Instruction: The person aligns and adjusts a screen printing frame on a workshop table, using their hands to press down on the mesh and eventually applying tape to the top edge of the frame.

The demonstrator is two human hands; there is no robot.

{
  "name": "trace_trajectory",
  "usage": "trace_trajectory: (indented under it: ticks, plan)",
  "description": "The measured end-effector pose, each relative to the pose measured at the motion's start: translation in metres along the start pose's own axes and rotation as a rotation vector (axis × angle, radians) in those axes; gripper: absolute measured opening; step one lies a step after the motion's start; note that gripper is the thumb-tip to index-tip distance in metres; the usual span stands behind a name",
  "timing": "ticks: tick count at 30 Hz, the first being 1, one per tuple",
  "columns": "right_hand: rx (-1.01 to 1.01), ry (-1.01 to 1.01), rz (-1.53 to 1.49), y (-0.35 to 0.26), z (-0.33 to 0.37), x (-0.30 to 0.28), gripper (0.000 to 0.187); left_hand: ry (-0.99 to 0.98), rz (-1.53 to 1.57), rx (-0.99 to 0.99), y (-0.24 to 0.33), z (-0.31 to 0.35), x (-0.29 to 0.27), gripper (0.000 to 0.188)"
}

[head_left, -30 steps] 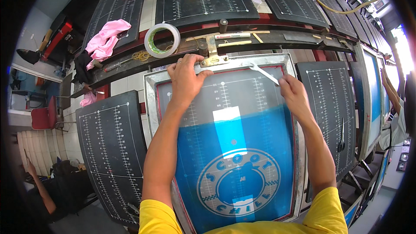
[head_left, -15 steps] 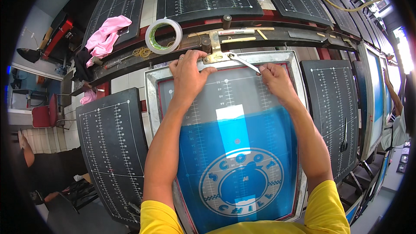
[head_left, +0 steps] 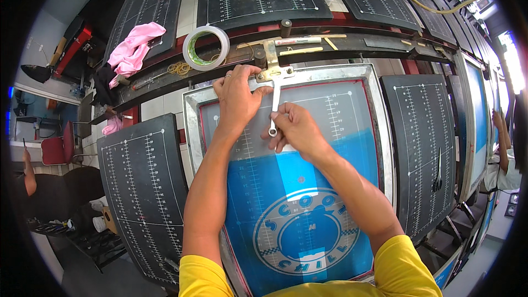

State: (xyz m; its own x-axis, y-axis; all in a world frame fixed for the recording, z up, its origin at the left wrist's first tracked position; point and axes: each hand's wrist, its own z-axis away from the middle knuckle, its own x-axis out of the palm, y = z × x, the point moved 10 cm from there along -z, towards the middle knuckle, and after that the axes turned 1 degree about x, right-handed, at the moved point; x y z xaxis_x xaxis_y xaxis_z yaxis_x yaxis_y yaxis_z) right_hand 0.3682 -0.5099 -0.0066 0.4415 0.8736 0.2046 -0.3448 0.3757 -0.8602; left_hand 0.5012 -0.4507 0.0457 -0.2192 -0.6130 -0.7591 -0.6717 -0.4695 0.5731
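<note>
A silk-screen frame (head_left: 379,132) with a blue-coated mesh and a round pale emblem lies in front of me over a dark marked board. At its far bar sits a brass-coloured hinge bracket (head_left: 270,72) with bolts. My left hand (head_left: 240,92) is curled over the far bar just left of the bracket, its thumb toward the bracket. In my right hand (head_left: 297,126), a silver wrench (head_left: 276,99) is pinched near its ring end. The wrench points away from me, its far end by the bracket's lower edge; whether it sits on a bolt I cannot tell.
Beyond the frame, a rail (head_left: 352,43) carries a tape roll (head_left: 205,48), a marker (head_left: 297,40) and thin strips. Pink cloth (head_left: 135,49) lies at far left. Scissors (head_left: 438,170) rest on the right board (head_left: 418,132). Other people stand at both sides.
My right hand has swung left and nearer to me, turning the wrench from slanting right to pointing almost straight toward me. My left hand stays at the far bar.
</note>
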Motion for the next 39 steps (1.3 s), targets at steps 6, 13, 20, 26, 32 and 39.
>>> trace_trajectory:
  ticks: [6,13,20,26,32,39]
  plan:
    - [-0.126,0.219,0.35,-0.021,0.022,-0.05,0.022,0.025,0.006,0.007,0.002,0.001,-0.005,0.046]
    - [-0.232,0.245,0.639,-0.049,-0.002,-0.061,0.026,0.02,0.014,0.009,0.002,0.001,-0.003,0.048]
    - [-0.269,0.25,0.66,-0.065,-0.016,-0.068,0.027,-0.017,0.038,-0.013,0.002,0.002,-0.004,0.049]
    - [-0.173,0.177,0.697,-0.077,-0.025,-0.064,0.026,-0.011,0.034,0.004,0.001,0.001,-0.002,0.049]
    - [-0.013,-0.118,0.511,-0.031,-0.017,-0.018,0.024,-0.011,0.022,-0.001,-0.002,0.001,-0.001,0.046]
    - [0.013,-0.023,0.336,-0.031,0.013,-0.011,0.022,-0.02,0.004,0.005,0.001,0.0,-0.002,0.048]
